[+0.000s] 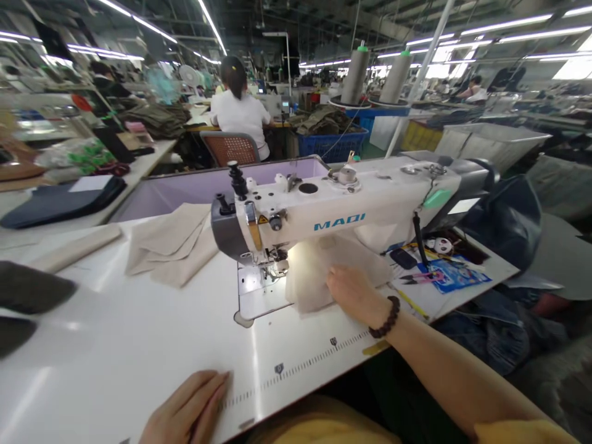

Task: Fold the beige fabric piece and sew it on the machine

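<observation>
A white MAQI sewing machine [342, 213] stands on the white table, its needle area lit. Under its arm, to the right of the presser foot [277, 267], lies a beige fabric piece [312, 280]. My right hand [354, 293], with a dark bead bracelet at the wrist, is closed on the near right part of this fabric; its fingertips are partly hidden. By the table's front edge, my left hand [187, 410] rests with its fingers stretched out close together, holding nothing that I can see. More beige fabric pieces [173, 243] lie left of the machine head.
A folded beige strip [76, 246] and dark fabric pieces [32, 287] lie at left. Pink-handled snips [423, 277], a blue packet [456, 275] and a yellow pencil [413, 304] are at right. Behind stand thread cones [356, 74], a lilac bin [185, 188] and a seated person [240, 117].
</observation>
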The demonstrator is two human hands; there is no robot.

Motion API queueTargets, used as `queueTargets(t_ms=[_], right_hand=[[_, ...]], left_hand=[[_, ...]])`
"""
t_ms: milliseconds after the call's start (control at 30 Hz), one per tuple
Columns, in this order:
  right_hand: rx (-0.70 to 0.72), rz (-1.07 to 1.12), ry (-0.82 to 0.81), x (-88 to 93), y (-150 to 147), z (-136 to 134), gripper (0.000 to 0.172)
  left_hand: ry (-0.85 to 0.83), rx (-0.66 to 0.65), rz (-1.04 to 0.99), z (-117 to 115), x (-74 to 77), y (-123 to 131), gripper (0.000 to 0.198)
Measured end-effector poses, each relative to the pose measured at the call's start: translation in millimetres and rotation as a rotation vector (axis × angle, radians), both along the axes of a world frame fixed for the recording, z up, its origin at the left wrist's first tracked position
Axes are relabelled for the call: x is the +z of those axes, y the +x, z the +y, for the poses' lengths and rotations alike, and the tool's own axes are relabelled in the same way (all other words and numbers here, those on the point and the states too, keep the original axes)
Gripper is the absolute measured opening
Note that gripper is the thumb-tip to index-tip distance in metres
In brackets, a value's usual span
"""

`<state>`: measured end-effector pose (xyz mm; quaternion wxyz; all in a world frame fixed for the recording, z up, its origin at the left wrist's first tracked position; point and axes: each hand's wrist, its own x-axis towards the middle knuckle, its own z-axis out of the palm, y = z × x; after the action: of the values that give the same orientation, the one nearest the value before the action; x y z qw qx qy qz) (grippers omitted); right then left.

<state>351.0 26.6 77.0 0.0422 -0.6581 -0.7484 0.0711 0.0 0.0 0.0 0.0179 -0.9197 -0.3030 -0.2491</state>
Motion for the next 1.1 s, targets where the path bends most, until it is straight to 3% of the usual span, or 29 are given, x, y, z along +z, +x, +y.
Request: queueTargets(t_ms=[200,367,633,867,1000,1100], right_hand=[[-0.09,0.234,-0.094,11.4,26.0,13.5,0.015],[-0.151,0.497,-0.211,3.5,55.8,18.5,0.022],[-0.168,0.627,-0.218,6.9,50.6,17.8,0.012],[-0.212,0.775,-0.235,11.3,56.9,27.2,0.013],[-0.257,0.875,-0.147,25.3,69.2,17.2,0.022],[-0.243,0.918,-0.066,45.7,66.9,-9.7,0.02]], left_hand=[[-0.072,0.045,-0.103,-1.7,11.2,12.5,0.032],[-0.042,0.036,-0.096,-2.4,22.2,18.4,0.028],[-0.074,0.056,-0.119,-5.6,30.8,23.2,0.028],[-0.114,0.048,-0.112,-6.2,30.9,24.7,0.026],[-0.165,0.045,-0.127,-7.7,29.5,22.2,0.023],[-0.199,0.068,-0.15,-6.3,33.8,24.8,0.022]])
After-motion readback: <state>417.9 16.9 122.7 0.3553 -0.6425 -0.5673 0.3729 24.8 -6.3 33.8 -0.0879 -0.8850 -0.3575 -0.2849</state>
